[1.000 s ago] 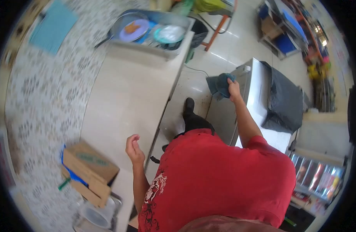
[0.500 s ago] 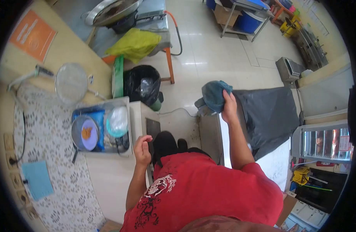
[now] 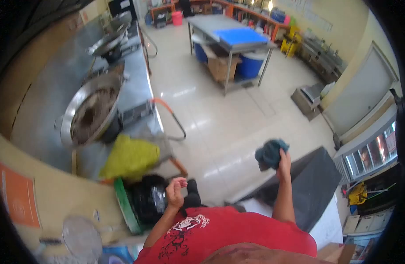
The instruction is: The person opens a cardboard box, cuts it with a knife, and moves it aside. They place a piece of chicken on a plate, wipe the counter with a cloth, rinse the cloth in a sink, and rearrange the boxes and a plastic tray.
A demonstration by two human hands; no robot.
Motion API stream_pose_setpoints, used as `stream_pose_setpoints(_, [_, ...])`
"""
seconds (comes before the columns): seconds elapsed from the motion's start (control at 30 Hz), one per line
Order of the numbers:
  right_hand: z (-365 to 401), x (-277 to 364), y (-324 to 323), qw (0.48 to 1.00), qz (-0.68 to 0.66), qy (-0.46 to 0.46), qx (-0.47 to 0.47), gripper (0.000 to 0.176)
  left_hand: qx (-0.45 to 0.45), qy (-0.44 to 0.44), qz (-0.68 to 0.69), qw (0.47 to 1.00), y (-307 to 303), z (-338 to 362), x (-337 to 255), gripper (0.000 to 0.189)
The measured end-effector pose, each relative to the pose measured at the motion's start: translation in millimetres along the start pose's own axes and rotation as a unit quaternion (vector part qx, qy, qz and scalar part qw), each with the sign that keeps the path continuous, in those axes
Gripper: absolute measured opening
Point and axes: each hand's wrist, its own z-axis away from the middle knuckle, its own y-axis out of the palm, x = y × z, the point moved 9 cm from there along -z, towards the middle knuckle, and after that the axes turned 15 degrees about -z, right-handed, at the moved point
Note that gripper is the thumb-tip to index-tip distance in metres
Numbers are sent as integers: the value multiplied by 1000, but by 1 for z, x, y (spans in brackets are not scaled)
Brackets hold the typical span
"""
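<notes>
A bunched dark teal cloth (image 3: pixel 272 152) is in my right hand (image 3: pixel 284 165), held out in front and to the right, at the near end of the dark sheet. The fingers are wrapped round one side of it, partly hidden by the folds. My left hand (image 3: pixel 176 192) hangs in the air at the left of my body, beside the black-lined bin (image 3: pixel 151 200). Its fingers are loosely curled together, and nothing shows in them.
On the long metal counter (image 3: pixel 39 119) at left are a wide pan (image 3: pixel 94 110) with brown contents and a yellow-green cloth (image 3: pixel 129 156). An orange hose (image 3: pixel 167 108) loops off its edge. A metal table (image 3: pixel 207 26) stands ahead; a black sheet (image 3: pixel 306 187) covers something at right.
My view has lifted and my body has moved forward, bringing the counter and far table into sight. The tray at left has dropped mostly out of view. My right hand still holds the cloth.
</notes>
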Motion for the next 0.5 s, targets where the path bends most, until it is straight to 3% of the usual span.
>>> stream_pose_setpoints(0.1, [-53,-31,-65,988,43,-1,-149,37,49,98,-6,994,35,-138,-38,41])
stream_pose_setpoints(0.13, [-56,-30,-67,979,104,-42,-173,39,62,53,18,996,46,-174,-42,43])
stream_pose_setpoints(0.2, [-61,-24,-56,972,123,-61,-190,33,85,98,43,991,71,-242,-57,46])
stream_pose_setpoints(0.33, [-44,-25,-103,943,65,-96,-311,32,228,114,62,965,150,-330,-58,48])
stream_pose_setpoints(0.37, [-41,-56,-153,944,60,5,-326,52,244,109,71,961,170,-345,-55,49])
stream_pose_setpoints(0.4, [-35,-57,-169,928,73,-31,-364,43,262,106,80,956,193,-358,-54,51])
stream_pose_setpoints(0.5, [-44,-91,-221,858,79,-26,-507,36,307,114,107,939,267,-399,-65,58])
